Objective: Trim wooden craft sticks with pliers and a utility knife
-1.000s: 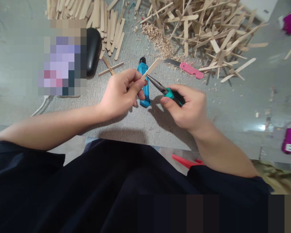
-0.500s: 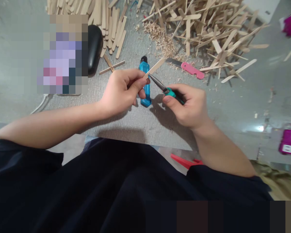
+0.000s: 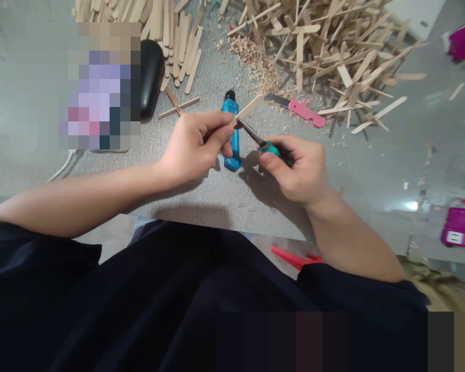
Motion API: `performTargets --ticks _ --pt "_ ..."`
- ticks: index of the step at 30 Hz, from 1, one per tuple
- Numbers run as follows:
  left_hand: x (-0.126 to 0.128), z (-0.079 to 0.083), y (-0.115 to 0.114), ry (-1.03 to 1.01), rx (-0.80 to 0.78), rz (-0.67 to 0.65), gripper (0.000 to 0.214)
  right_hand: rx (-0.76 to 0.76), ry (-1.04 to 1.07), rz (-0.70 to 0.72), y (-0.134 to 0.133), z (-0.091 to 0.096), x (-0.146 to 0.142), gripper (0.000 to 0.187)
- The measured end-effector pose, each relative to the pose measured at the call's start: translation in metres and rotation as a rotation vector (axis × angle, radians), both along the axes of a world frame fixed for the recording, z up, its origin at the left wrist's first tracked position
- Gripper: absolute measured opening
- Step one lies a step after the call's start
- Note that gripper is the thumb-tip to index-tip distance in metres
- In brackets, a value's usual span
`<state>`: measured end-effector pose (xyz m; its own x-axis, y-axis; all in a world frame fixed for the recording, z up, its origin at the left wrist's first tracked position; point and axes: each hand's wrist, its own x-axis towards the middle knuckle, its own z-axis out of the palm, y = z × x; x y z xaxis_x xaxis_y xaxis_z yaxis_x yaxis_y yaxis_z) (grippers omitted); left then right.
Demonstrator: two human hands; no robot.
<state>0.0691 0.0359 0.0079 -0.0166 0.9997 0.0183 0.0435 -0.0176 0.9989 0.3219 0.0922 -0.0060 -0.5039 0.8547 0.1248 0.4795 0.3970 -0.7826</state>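
Observation:
Between the thumb and fingers of my left hand (image 3: 203, 139) is a wooden craft stick (image 3: 250, 107), its free end pointing up and right. My right hand (image 3: 300, 165) grips a pair of needle-nose pliers (image 3: 269, 146) with teal and black handles. Their narrow tip meets the stick's lower edge, close to my left fingertips. Whether the jaws are closed on the wood I cannot tell. Under the stick lies a blue utility knife (image 3: 231, 147), partly covered by my left fingers. A pink folding saw (image 3: 306, 113) rests just beyond the pliers.
Loose craft sticks (image 3: 178, 49) lie at the back left, near two crossed sticks (image 3: 179, 107). Wood shavings (image 3: 259, 67) border a large heap of joined sticks (image 3: 344, 57) at the back right. A black rounded case (image 3: 151, 77) sits beside a blurred-out area.
Both hands keep almost the same pose, with the pliers' tip still at the stick. The stick has tilted very slightly; the right-hand side of the view has shifted a little left.

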Motion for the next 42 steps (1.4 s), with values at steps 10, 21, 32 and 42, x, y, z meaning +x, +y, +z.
performTargets --ticks 10,21,32,42 --pt "0.001 0.008 -0.005 0.0 0.015 -0.007 0.033 0.053 -0.042 -0.004 -0.005 0.011 -0.003 0.052" --pt "0.004 0.02 -0.003 -0.065 -0.141 0.003 0.026 0.386 -0.134 -0.022 0.01 -0.004 0.0 0.063" --pt "0.004 0.008 0.002 -0.12 -0.091 -0.007 0.03 -0.161 0.014 0.115 0.003 0.015 -0.002 0.056" --pt "0.0 0.008 0.003 -0.204 -0.187 -0.08 0.029 0.405 -0.217 -0.016 0.014 -0.001 0.011 0.055"
